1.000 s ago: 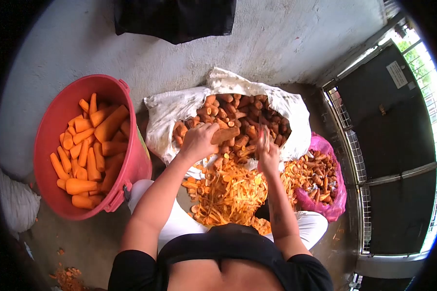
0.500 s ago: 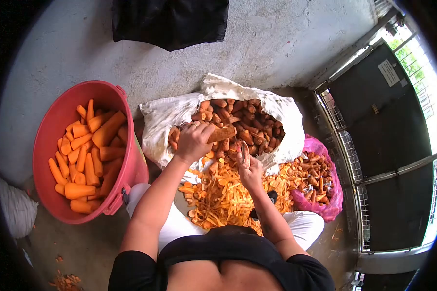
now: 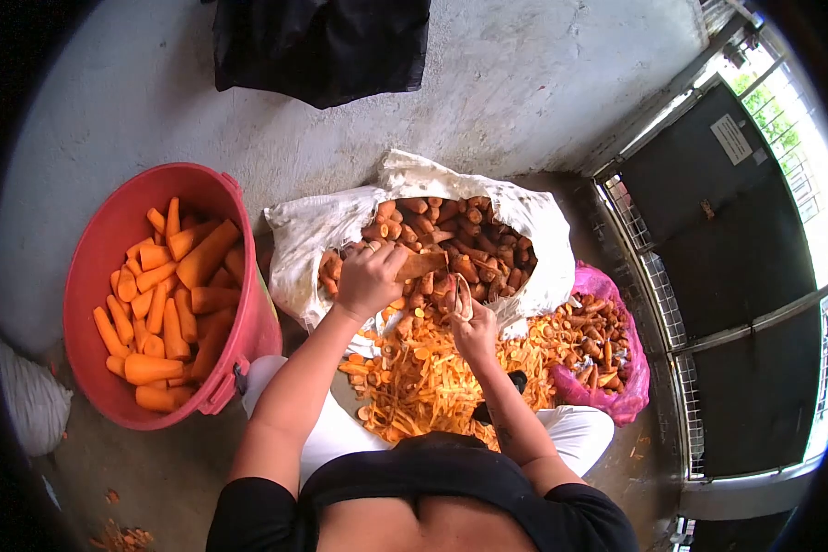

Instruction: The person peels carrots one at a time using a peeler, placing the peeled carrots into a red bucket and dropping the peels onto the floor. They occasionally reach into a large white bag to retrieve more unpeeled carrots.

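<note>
An unpeeled carrot (image 3: 420,265) is gripped in my left hand (image 3: 372,280), pointing to the right over the open white sack (image 3: 294,241). My right hand (image 3: 475,329) is closed around a small peeler-like tool (image 3: 463,298), which is near the carrot's right end; whether they touch is unclear. Many unpeeled carrots (image 3: 497,248) fill the sack beyond both hands. Below them lies a heap of orange peelings (image 3: 432,373) between my legs.
A red bucket (image 3: 110,216) of peeled carrots stands at the left. To the right is a pink bag (image 3: 637,368) of carrot pieces. A white sack (image 3: 32,396) sits far left, black cloth (image 3: 322,46) hangs on the wall, and dark gate panels (image 3: 718,212) stand right.
Both hands have shifted only slightly, still holding the carrot and the tool. The camera view has tilted a little, so the bucket and sack appear slightly lower.
</note>
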Tool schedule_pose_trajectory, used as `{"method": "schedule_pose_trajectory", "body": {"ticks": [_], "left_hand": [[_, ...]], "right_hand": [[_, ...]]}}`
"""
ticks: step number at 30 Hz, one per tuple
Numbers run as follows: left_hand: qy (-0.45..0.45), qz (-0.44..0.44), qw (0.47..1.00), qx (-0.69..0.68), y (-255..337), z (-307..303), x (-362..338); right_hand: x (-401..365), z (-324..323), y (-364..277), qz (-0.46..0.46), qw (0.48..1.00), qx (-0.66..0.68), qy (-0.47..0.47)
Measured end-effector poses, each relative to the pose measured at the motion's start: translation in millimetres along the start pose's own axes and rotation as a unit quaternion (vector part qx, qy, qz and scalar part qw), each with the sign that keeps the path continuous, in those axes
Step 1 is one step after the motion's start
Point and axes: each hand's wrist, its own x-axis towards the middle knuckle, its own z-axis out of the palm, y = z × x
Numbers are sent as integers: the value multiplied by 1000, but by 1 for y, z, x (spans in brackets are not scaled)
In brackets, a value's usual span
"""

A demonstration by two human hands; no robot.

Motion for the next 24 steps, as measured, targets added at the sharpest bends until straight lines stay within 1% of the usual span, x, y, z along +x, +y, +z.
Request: {"method": "schedule_pose_trajectory", "body": {"ticks": [4,7,8,9,10,11,12,13,14,15,17,18,19,20,22,23,24], "left_hand": [[-27,-7,999,-21,2,11,-10],[13,-76,989,-129,17,19,-15],[51,-113,978,-167,32,2,-4],[69,-113,973,-187,38,-7,-1],[91,-114,968,-202,37,-14,1],[78,-152,955,-242,32,-18,-4],[68,-195,937,-281,27,-18,-10],[96,-225,899,-363,23,-12,-13],[46,-279,844,-455,21,-18,-13],[39,-263,856,-444,19,-22,-12],[37,-232,871,-430,14,-25,-10],[39,-221,875,-430,12,-23,-11],[40,-210,877,-429,11,-22,-12],[49,-224,860,-456,11,-18,-13],[66,-250,822,-507,14,-15,-11],[74,-229,840,-486,13,-15,-12],[65,-254,818,-511,17,-23,-8]], "right_hand": [[0,2,25,9,1000,1,-5],[5,12,69,56,998,-14,-7],[4,16,116,132,989,-60,-19],[-7,13,156,209,972,-101,-32],[-29,-7,153,134,977,-147,-74],[-42,-14,179,129,973,-165,-92],[-59,-19,217,176,963,-175,-103],[-74,-24,244,234,947,-187,-115],[-86,-29,258,276,932,-194,-132],[-97,-36,246,333,909,-197,-153],[-112,-36,277,207,934,-244,-159],[-115,-36,279,142,940,-265,-159],[-114,-33,282,169,944,-250,-130],[-112,-30,285,194,948,-234,-100],[-99,-20,282,269,933,-225,-83],[-96,-16,280,306,923,-220,-74],[-95,-14,278,292,926,-228,-69]]}}
